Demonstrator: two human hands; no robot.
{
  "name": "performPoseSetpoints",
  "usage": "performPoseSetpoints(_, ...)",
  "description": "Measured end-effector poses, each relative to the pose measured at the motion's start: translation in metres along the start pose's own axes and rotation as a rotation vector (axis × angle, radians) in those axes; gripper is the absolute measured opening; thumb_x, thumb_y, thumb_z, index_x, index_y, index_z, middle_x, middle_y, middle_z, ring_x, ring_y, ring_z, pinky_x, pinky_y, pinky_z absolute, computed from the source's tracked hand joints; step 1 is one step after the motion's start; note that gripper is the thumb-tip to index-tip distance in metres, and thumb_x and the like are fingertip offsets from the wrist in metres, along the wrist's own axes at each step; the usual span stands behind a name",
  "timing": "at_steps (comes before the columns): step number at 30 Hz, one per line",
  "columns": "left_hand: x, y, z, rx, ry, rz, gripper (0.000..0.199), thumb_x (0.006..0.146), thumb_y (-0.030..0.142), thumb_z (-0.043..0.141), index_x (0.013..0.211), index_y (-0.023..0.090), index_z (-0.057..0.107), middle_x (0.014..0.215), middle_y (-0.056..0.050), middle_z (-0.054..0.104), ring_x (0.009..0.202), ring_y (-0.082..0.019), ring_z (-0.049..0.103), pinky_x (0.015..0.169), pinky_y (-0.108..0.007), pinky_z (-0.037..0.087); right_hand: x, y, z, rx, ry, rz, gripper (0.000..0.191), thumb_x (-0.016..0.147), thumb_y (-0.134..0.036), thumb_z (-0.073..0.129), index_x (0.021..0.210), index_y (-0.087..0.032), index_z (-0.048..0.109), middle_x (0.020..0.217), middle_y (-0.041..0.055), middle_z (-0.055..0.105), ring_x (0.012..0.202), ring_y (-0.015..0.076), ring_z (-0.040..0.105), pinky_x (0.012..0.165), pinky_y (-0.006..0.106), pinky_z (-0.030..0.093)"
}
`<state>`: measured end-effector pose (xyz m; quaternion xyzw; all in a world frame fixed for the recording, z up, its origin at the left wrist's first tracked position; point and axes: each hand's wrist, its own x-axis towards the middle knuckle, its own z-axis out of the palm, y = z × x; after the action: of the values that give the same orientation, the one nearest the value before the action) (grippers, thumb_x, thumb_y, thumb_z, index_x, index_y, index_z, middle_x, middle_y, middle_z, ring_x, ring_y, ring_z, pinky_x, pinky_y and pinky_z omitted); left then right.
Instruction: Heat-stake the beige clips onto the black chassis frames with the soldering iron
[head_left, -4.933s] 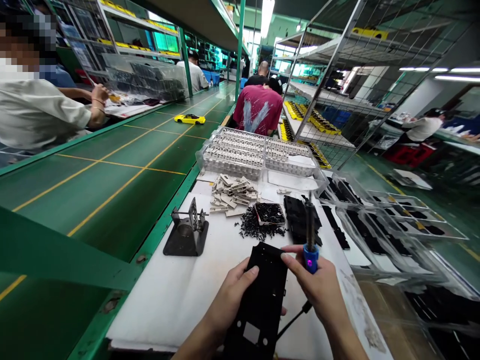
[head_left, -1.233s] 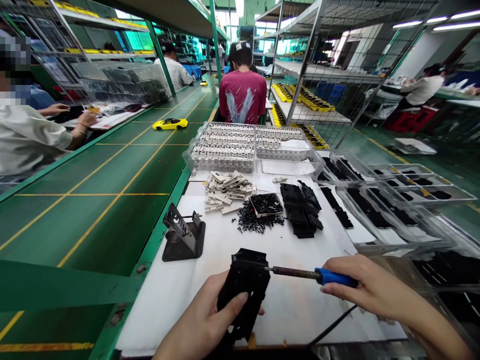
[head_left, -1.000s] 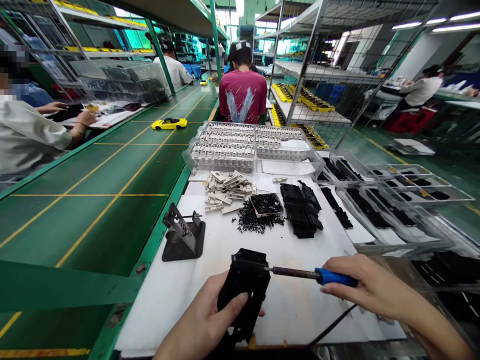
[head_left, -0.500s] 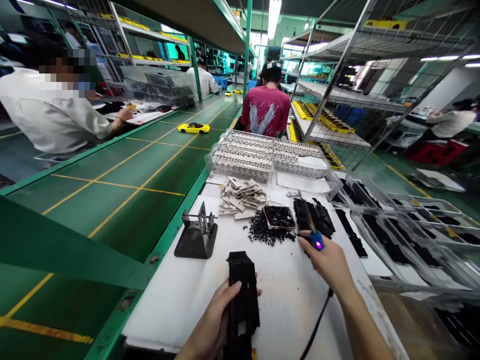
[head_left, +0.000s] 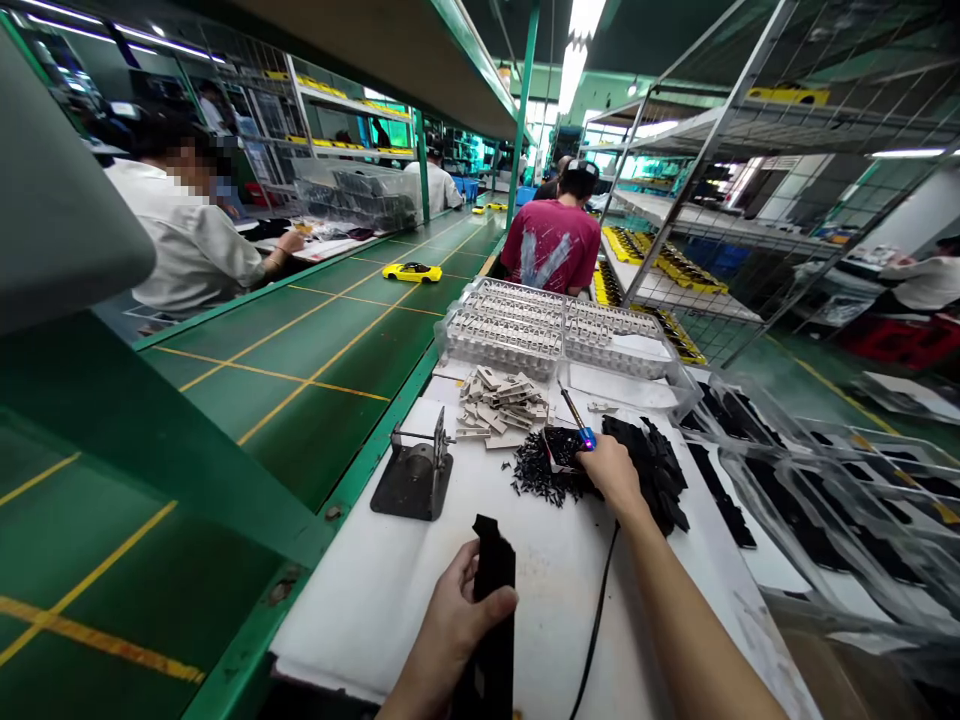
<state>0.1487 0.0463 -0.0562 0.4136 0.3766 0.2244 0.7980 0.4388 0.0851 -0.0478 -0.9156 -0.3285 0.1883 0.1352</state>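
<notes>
My left hand point(head_left: 459, 615) is wrapped round a long black plastic part point(head_left: 495, 580), tilted above the white worktop point(head_left: 555, 590). My right hand point(head_left: 613, 472) grips a soldering iron point(head_left: 576, 412) by its blue handle, its tip pointing up and left; a cord hangs below. That hand is over the right edge of a small box of black pieces point(head_left: 564, 450), with loose black screws or pins point(head_left: 536, 480) heaped around it. Right of the hand lies a pile of black parts point(head_left: 660, 470). A dark metal stand point(head_left: 416, 470) stands at the left.
Behind lie grey-white parts point(head_left: 501, 402) and clear trays of them point(head_left: 510, 325). Trays with black parts point(head_left: 802, 500) are at the right. A green conveyor point(head_left: 330, 345) with a yellow toy car point(head_left: 412, 272) runs left. People point(head_left: 553, 240) sit ahead and across the belt.
My right hand has moved left from the black parts pile to the small box, and the iron now points up-left. My left hand has turned the black part more edge-on. The view has shifted left.
</notes>
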Motion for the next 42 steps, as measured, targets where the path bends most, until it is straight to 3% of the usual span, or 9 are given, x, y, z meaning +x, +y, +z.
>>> performPoseSetpoints(7, 0.018, 0.012, 0.017, 0.053, -0.041, -0.041, 0.06, 0.07, 0.047, 0.075, 0.111, 0.017, 0.043, 0.101, -0.009, 0.065, 0.085, -0.016, 0.064, 0.073, -0.025, 0.052, -0.004, 0.021, -0.002, 0.189, 0.053, -0.042, 0.03, 0.087, -0.04, 0.054, 0.08, -0.012, 0.061, 0.059, -0.0025, 0.053, 0.054, 0.006, 0.047, 0.058, 0.02, 0.04)
performPoseSetpoints(13, 0.025, 0.013, 0.026, 0.125, 0.031, -0.015, 0.045, 0.075, 0.039, 0.069, 0.11, 0.016, 0.051, 0.104, -0.007, 0.065, 0.091, -0.014, 0.062, 0.081, -0.022, 0.051, -0.012, 0.021, -0.017, 0.398, 0.005, -0.044, 0.032, 0.081, -0.043, 0.056, 0.078, -0.012, 0.061, 0.051, -0.0024, 0.051, 0.042, 0.005, 0.041, 0.047, 0.019, 0.031)
performPoseSetpoints(19, 0.022, 0.027, 0.037, 0.07, 0.009, -0.065, 0.067, 0.077, 0.033, 0.064, 0.135, 0.03, 0.03, 0.123, -0.007, 0.058, 0.092, -0.018, 0.067, 0.076, -0.028, 0.055, -0.076, 0.013, -0.036, 0.6, -0.369, -0.219, 0.046, 0.075, -0.06, 0.057, 0.08, -0.015, 0.057, 0.044, -0.0063, 0.035, 0.036, 0.0049, 0.031, 0.038, 0.019, 0.021)
performPoseSetpoints(22, 0.015, 0.038, 0.044, 0.05, -0.094, -0.109, 0.069, 0.079, 0.038, 0.064, 0.137, 0.033, 0.027, 0.123, -0.008, 0.057, 0.089, -0.022, 0.07, 0.072, -0.029, 0.055, -0.107, 0.01, -0.04, 0.594, -0.587, -0.292, 0.038, 0.075, -0.05, 0.065, 0.075, -0.013, 0.058, 0.048, -0.0061, 0.035, 0.038, 0.0022, 0.03, 0.038, 0.016, 0.021)
performPoseSetpoints(24, 0.011, 0.042, 0.048, 0.067, -0.151, -0.099, 0.064, 0.079, 0.039, 0.064, 0.134, 0.029, 0.034, 0.119, -0.009, 0.059, 0.089, -0.021, 0.07, 0.072, -0.028, 0.055, -0.119, 0.008, -0.041, 0.57, -0.628, -0.322, 0.032, 0.078, -0.043, 0.063, 0.071, -0.013, 0.057, 0.048, -0.0057, 0.036, 0.039, 0.0012, 0.029, 0.039, 0.015, 0.02)
performPoseSetpoints(29, 0.006, 0.043, 0.051, 0.121, -0.19, -0.075, 0.048, 0.081, 0.041, 0.063, 0.123, 0.024, 0.045, 0.117, -0.007, 0.06, 0.093, -0.018, 0.068, 0.076, -0.025, 0.055, -0.124, 0.008, -0.037, 0.55, -0.489, -0.273, 0.034, 0.082, -0.044, 0.059, 0.069, -0.014, 0.052, 0.048, -0.0053, 0.036, 0.04, 0.0022, 0.032, 0.041, 0.016, 0.022)
performPoseSetpoints(35, 0.003, 0.043, 0.053, 0.163, -0.162, -0.097, 0.05, 0.083, 0.041, 0.059, 0.126, 0.027, 0.041, 0.103, -0.004, 0.062, 0.092, -0.02, 0.067, 0.068, -0.024, 0.055, -0.131, 0.018, -0.035, 0.616, -0.405, -0.361, 0.034, 0.082, -0.047, 0.061, 0.076, -0.014, 0.055, 0.061, -0.0025, 0.041, 0.051, 0.0035, 0.034, 0.047, 0.017, 0.026)
performPoseSetpoints(39, 0.002, 0.04, 0.053, 0.201, -0.142, -0.036, 0.049, 0.083, 0.046, 0.058, 0.126, 0.027, 0.043, 0.106, -0.004, 0.062, 0.091, -0.016, 0.065, 0.078, -0.026, 0.054, -0.14, 0.012, -0.033, 0.655, -0.431, -0.369, 0.036, 0.084, -0.049, 0.059, 0.079, -0.014, 0.059, 0.056, -0.0032, 0.04, 0.05, 0.0044, 0.035, 0.05, 0.018, 0.029)
performPoseSetpoints(42, -0.001, 0.039, 0.053, 0.259, -0.113, 0.002, 0.048, 0.085, 0.052, 0.053, 0.126, 0.029, 0.046, 0.119, -0.004, 0.061, 0.103, -0.016, 0.062, 0.089, -0.025, 0.051, -0.147, 0.002, -0.028, 0.624, -0.345, -0.418, 0.039, 0.086, -0.051, 0.055, 0.076, -0.013, 0.056, 0.064, -0.0011, 0.046, 0.06, 0.0055, 0.04, 0.058, 0.018, 0.033)
